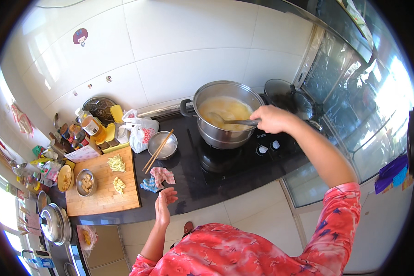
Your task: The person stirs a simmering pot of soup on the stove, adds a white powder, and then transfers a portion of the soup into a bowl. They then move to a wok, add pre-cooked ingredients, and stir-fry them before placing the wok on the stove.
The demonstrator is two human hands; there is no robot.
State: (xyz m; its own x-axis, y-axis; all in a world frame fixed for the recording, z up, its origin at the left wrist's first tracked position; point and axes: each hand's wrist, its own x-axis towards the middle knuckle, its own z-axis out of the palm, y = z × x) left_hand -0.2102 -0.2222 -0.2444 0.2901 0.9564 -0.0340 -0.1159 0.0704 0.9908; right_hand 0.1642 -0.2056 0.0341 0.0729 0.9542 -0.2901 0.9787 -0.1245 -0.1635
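My right hand (273,119) grips the handle of a metal ladle or spoon (239,122), its bowl partly sunk in cloudy yellowish liquid (224,106). That liquid fills part of a large stainless steel pot (224,137) on the black cooktop. My left hand (164,206) is empty and open, raised in front of the counter's near edge. Just beyond its fingertips lie a pink cloth (163,175) and a blue cloth (150,185). Farther back, wooden chopsticks (158,150) rest across a metal bowl (170,145).
Left of the cloths, a wooden cutting board (103,205) carries two small piles of cut food and a metal bowl (86,183) of chunks. Seasoning bottles (91,127) and a white plastic bag (138,129) stand behind. A glass-lidded pan (286,98) sits right of the pot.
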